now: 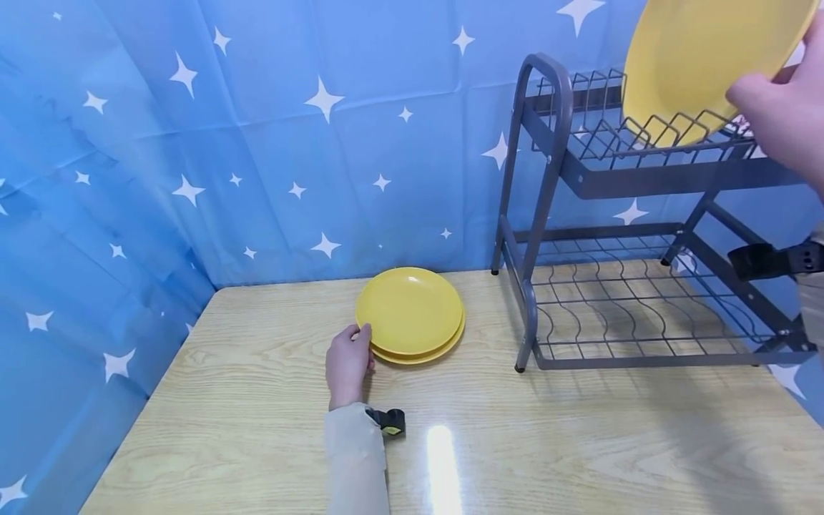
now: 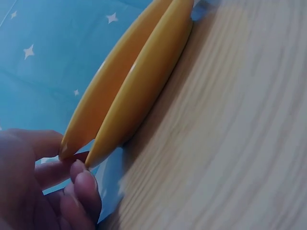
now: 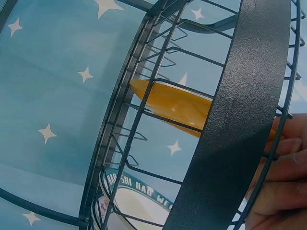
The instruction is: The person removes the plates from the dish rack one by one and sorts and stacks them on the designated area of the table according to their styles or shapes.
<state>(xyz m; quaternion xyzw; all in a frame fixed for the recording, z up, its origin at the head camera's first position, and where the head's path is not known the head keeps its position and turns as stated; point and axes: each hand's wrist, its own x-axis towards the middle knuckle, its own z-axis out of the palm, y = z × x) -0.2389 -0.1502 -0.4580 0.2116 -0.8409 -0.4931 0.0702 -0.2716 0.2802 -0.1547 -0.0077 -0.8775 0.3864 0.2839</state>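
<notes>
In the head view, my right hand grips the right edge of a yellow plate tilted up on the upper tier of the dish rack. From below, the right wrist view shows that plate between the rack wires, the right fingers partly behind a dark rail. On the table, my left hand pinches the near-left rim of the upper of two stacked yellow plates. The left wrist view shows a gap between the upper plate and the lower plate, fingertips touching the lower rim.
White patterned dishware with green lettering stands on the rack's upper tier, beside the held plate. Below is a lower tier of wavy wires. A blue curtain with white stars hangs behind the wooden table.
</notes>
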